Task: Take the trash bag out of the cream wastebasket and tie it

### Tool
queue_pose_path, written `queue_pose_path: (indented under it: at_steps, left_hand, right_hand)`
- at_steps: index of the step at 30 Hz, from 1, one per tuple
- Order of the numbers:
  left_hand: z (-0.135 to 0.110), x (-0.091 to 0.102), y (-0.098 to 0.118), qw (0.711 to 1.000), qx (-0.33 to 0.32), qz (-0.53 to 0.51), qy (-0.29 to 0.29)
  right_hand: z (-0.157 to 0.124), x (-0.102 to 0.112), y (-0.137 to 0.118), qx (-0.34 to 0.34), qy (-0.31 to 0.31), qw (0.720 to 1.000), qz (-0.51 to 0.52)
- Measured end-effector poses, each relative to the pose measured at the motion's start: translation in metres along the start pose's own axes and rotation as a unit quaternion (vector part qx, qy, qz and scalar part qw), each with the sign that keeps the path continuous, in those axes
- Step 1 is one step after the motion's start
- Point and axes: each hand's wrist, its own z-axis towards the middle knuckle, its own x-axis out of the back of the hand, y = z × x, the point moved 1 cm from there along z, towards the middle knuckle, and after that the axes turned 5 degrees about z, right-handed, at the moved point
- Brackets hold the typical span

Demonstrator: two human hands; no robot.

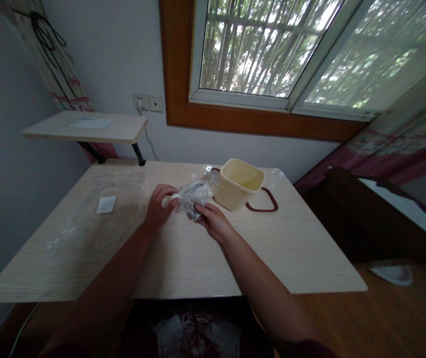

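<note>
Both hands grip a crumpled clear plastic bag (190,194) above the middle of the table; small dark items show inside it, too blurred to name. My left hand (159,206) pinches the bag's left end between thumb and fingers. At its lower right, my right hand (213,219) has its thumb pressed on the bag. Just beyond the right hand stands a cream plastic bin (237,186), upright, its open top facing up. A brown handle-like loop (265,201) lies at the bin's right side, and part of a similar brown piece shows behind its left.
A large clear plastic sheet or bag (86,223) lies flat on the table's left, with a white paper square (106,205) on it. At the back left rises a small shelf (86,127) on black legs. More clear plastic (207,173) lies behind the bin.
</note>
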Motion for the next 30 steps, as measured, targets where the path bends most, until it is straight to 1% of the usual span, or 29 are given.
queue_pose_path:
  at_steps: [3, 6, 8, 10, 13, 15, 19, 21, 23, 25, 28, 30]
  left_hand:
    - [0.000, 0.003, 0.011, 0.993, -0.088, 0.043, -0.061]
    - [-0.001, -0.007, 0.018, 0.974, -0.151, 0.059, -0.158]
    - [-0.003, -0.016, 0.018, 0.962, -0.161, 0.066, -0.210]
    - [-0.005, -0.023, 0.014, 0.959, -0.142, 0.073, -0.234]
    - [-0.010, -0.028, 0.007, 0.967, -0.087, 0.086, -0.224]
    - [-0.012, -0.026, 0.003, 0.970, -0.049, 0.090, -0.219]
    - [-0.011, -0.018, 0.004, 0.967, 0.003, 0.067, -0.247]
    - [-0.010, -0.015, 0.005, 0.971, 0.034, 0.049, -0.230]
    - [-0.009, -0.013, 0.007, 0.978, 0.070, 0.025, -0.194]
    - [-0.008, -0.012, 0.008, 0.981, 0.095, -0.002, -0.169]
    - [-0.008, -0.009, 0.010, 0.981, 0.103, -0.035, -0.159]
    - [-0.009, -0.008, 0.013, 0.982, 0.105, -0.048, -0.152]
  right_hand:
    - [-0.002, -0.001, -0.002, 0.014, 0.001, 1.000, 0.007]
    - [-0.003, 0.001, -0.003, 0.022, -0.002, 1.000, 0.023]
    - [-0.002, 0.004, -0.002, 0.027, 0.000, 0.999, 0.032]
    - [-0.001, 0.007, 0.000, 0.027, -0.001, 0.999, 0.033]
    - [0.002, 0.011, 0.002, 0.034, -0.004, 0.999, 0.028]
    - [0.003, 0.012, 0.003, 0.053, 0.011, 0.998, 0.029]
    - [0.008, 0.015, 0.005, 0.093, 0.051, 0.994, 0.018]
    - [0.011, 0.017, 0.007, 0.112, 0.067, 0.991, -0.003]
    - [0.014, 0.019, 0.009, 0.130, 0.087, 0.987, -0.037]
    - [0.014, 0.020, 0.010, 0.158, 0.115, 0.978, -0.079]
    - [0.006, 0.019, 0.005, 0.236, 0.162, 0.947, -0.142]
    - [-0.002, 0.016, 0.000, 0.278, 0.164, 0.929, -0.182]
